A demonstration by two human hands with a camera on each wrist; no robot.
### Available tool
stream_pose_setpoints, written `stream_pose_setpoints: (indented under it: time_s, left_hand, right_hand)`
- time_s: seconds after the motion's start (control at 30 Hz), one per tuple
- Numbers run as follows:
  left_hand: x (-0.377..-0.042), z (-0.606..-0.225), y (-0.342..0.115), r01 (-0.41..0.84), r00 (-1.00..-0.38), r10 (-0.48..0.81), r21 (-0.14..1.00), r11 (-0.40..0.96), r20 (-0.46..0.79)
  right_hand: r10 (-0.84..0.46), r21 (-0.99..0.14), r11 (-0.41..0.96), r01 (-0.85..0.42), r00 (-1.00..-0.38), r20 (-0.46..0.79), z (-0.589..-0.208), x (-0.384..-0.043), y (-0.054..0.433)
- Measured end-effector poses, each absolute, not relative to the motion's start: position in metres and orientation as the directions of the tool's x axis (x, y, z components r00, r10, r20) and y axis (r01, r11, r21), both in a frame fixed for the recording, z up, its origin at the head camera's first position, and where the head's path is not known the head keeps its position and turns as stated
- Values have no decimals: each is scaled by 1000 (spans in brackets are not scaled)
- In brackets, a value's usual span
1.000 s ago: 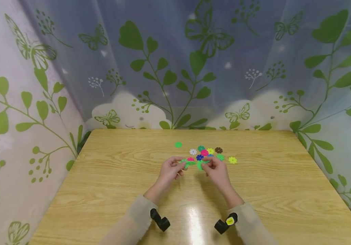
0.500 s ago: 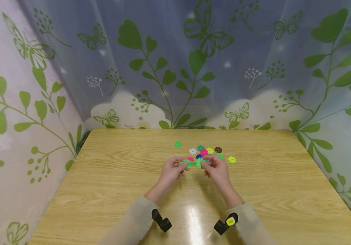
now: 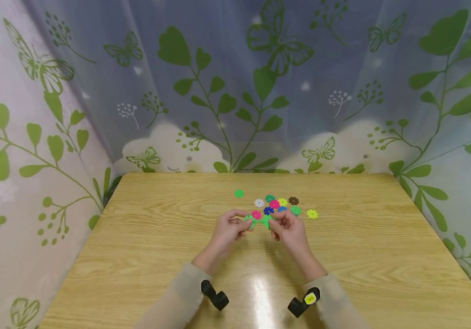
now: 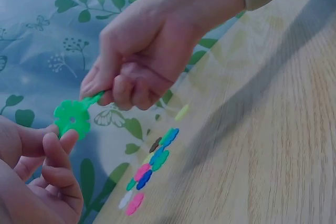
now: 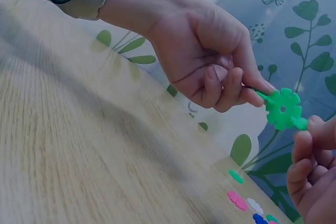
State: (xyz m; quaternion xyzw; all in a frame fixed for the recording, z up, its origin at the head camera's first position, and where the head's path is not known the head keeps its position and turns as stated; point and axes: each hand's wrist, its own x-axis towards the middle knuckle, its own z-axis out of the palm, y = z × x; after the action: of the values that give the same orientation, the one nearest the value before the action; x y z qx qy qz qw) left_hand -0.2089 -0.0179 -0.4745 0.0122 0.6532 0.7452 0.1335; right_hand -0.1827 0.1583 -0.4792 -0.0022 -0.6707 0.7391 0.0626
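Both hands hold small green notched plastic discs, like flower-shaped interlocking pieces, just above the table in the head view. My left hand [image 3: 230, 227] pinches the left green disc [image 3: 249, 221] between thumb and fingers. The right green disc [image 3: 267, 221] is pinched by my right hand [image 3: 290, 230]. Between them, a middle green disc [image 5: 283, 109] shows its flat face and centre hole in the right wrist view, set crosswise to the outer two. It meets both of them; how deep the slots sit is hidden by fingertips.
Behind the hands lie several loose discs on the wooden table [image 3: 157, 246], among them pink [image 3: 256, 214], dark blue [image 3: 268, 210], white [image 3: 259, 203], brown [image 3: 293, 200] and yellow [image 3: 312, 214]. One green disc [image 3: 239, 193] lies farther back. A patterned curtain [image 3: 235, 91] hangs behind the table.
One second ago a small gap showed between the right green disc and the pieces in my left hand. The right disc has come leftward and now meets the middle one.
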Motion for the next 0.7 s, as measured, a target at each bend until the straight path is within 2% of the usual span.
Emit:
stream_pose_setpoints:
  time_s: [0.2, 0.7]
  left_hand:
    - [-209, -474, -21, -203, -956, 236, 974, -103, -174]
    - [-207, -477, -9, -209, -964, 188, 972, -109, -186]
  right_hand:
    - [24, -986, -140, -95, -995, 93, -480, -179, 159]
    - [70, -986, -127, -106, -993, 97, -482, -179, 157]
